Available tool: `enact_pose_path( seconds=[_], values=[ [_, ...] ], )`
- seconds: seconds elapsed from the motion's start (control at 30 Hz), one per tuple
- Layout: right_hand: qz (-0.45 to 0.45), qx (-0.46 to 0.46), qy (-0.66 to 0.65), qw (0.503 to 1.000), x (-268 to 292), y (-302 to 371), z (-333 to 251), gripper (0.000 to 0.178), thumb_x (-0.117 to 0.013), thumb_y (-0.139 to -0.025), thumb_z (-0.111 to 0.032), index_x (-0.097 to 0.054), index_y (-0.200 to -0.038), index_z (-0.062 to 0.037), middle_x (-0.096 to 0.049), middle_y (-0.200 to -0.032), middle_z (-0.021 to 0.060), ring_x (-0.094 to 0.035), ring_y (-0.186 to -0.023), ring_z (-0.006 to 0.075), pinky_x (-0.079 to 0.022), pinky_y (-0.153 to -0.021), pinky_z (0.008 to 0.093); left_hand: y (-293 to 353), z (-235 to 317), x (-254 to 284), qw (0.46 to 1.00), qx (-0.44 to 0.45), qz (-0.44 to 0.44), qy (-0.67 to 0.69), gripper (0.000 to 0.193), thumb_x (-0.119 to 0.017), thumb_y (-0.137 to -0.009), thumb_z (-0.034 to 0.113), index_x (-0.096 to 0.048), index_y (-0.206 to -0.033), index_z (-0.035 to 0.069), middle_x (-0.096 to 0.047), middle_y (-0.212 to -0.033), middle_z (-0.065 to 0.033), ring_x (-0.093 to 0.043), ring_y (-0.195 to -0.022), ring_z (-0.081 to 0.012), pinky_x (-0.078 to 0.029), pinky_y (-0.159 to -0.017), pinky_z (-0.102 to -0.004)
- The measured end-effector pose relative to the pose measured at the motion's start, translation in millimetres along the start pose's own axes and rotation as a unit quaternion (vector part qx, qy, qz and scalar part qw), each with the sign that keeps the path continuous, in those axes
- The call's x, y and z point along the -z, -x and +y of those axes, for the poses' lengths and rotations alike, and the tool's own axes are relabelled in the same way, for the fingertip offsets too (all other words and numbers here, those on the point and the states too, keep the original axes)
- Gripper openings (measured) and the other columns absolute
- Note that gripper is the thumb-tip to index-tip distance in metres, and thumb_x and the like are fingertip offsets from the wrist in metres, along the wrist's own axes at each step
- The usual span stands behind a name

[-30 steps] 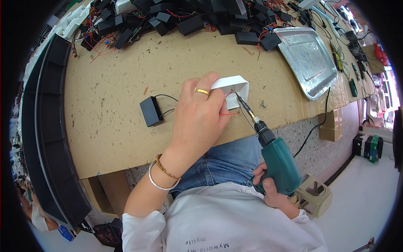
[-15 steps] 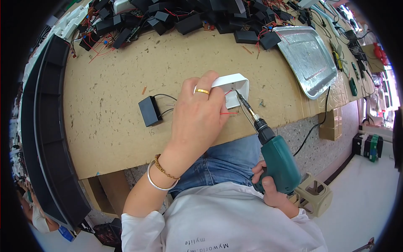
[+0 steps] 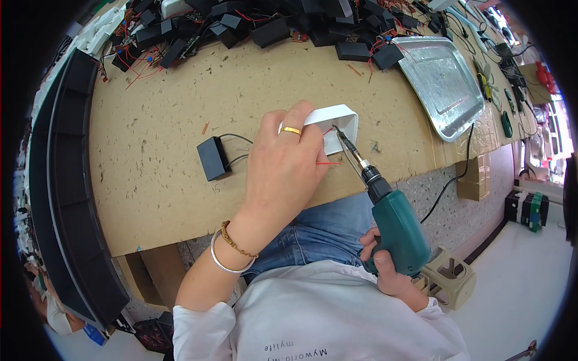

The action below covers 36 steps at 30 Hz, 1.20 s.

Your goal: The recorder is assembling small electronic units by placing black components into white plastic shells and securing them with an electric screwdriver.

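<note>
My left hand [image 3: 286,153] is closed on a white plastic housing [image 3: 348,117], holding it on the cardboard-covered bench with its hollow side toward the right. A red wire [image 3: 329,163] sticks out from under my fingers. In my right hand [image 3: 385,265] is a green pistol-shaped soldering iron [image 3: 400,231], gripped by its handle. Its thin metal tip reaches into the housing; whether it touches anything there is too small to tell. Left of my left hand lies a black box [image 3: 212,159] with dark leads that run toward the housing and pass behind my hand.
Black boxes with red wires [image 3: 271,33] are heaped along the far edge. A shiny metal tray [image 3: 442,90] lies at the right, with pliers [image 3: 483,84] beyond it. Black stacked trays [image 3: 72,180] stand along the left side. A black cord [image 3: 448,186] hangs past the bench edge.
The soldering iron has shifted very slightly up and left, its tip still inside the housing. My left hand and the housing stay practically where they were.
</note>
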State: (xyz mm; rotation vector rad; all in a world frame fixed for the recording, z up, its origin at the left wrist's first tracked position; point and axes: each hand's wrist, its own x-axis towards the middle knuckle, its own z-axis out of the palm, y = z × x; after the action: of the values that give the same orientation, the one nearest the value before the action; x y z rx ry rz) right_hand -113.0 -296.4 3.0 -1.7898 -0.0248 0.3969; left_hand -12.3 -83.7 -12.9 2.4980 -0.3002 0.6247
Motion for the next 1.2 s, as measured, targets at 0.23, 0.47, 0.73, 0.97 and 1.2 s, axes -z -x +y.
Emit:
enact_pose_path(
  seconds=[0.23,0.47,0.73,0.97,1.2],
  values=[
    [-0.008,0.003,0.004,1.0,1.0,-1.1,-0.3,0.058,-0.056,-0.085,-0.05,-0.05,-0.106,0.0036,-0.055,-0.089,0.0083,-0.054,-0.069,0.0121,-0.045,-0.069,0.0287,-0.2,0.9,0.5,1.0,0.002,-0.001,0.005,0.012,-0.065,-0.068,0.001,-0.054,-0.073,0.0,-0.054,-0.11,-0.0096,-0.051,-0.09,-0.032,-0.048,-0.07,-0.0381],
    [-0.007,0.01,-0.008,1.0,1.3,-2.0,2.9,0.056,-0.057,-0.085,-0.048,-0.049,-0.109,0.0018,-0.055,-0.09,0.0093,-0.055,-0.069,0.0128,-0.045,-0.069,0.0293,-0.7,0.9,0.8,1.0,0.0,-0.003,0.005,0.012,-0.065,-0.067,0.001,-0.054,-0.073,0.0,-0.054,-0.11,-0.0099,-0.052,-0.089,-0.0319,-0.048,-0.07,-0.0379],
    [-0.007,0.025,-0.015,1.0,1.3,-3.4,2.1,0.056,-0.057,-0.086,-0.047,-0.049,-0.111,0.0019,-0.055,-0.091,0.0099,-0.055,-0.068,0.0129,-0.045,-0.069,0.0289,-0.5,0.6,0.3,1.0,-0.002,0.004,0.005,0.012,-0.065,-0.068,0.001,-0.054,-0.072,0.0,-0.055,-0.109,-0.0099,-0.052,-0.088,-0.0314,-0.048,-0.069,-0.0374],
    [-0.008,0.006,-0.004,1.0,3.8,-2.3,-0.4,0.057,-0.057,-0.085,-0.048,-0.05,-0.107,0.0042,-0.055,-0.09,0.0096,-0.055,-0.068,0.0129,-0.045,-0.068,0.0288,-0.5,1.0,0.6,1.0,-0.001,0.001,0.004,0.011,-0.064,-0.068,0.002,-0.054,-0.072,0.0,-0.055,-0.109,-0.0107,-0.052,-0.087,-0.0313,-0.048,-0.069,-0.0374],
    [-0.004,0.014,-0.022,1.0,1.2,-5.2,-1.6,0.057,-0.057,-0.085,-0.048,-0.05,-0.107,0.0039,-0.055,-0.089,0.01,-0.054,-0.067,0.0132,-0.045,-0.068,0.0294,-0.6,1.4,1.0,1.0,-0.006,-0.001,-0.011,0.013,-0.065,-0.066,0.005,-0.056,-0.072,-0.001,-0.051,-0.11,-0.0116,-0.051,-0.09,-0.0304,-0.046,-0.073,-0.0392]
  ],
)
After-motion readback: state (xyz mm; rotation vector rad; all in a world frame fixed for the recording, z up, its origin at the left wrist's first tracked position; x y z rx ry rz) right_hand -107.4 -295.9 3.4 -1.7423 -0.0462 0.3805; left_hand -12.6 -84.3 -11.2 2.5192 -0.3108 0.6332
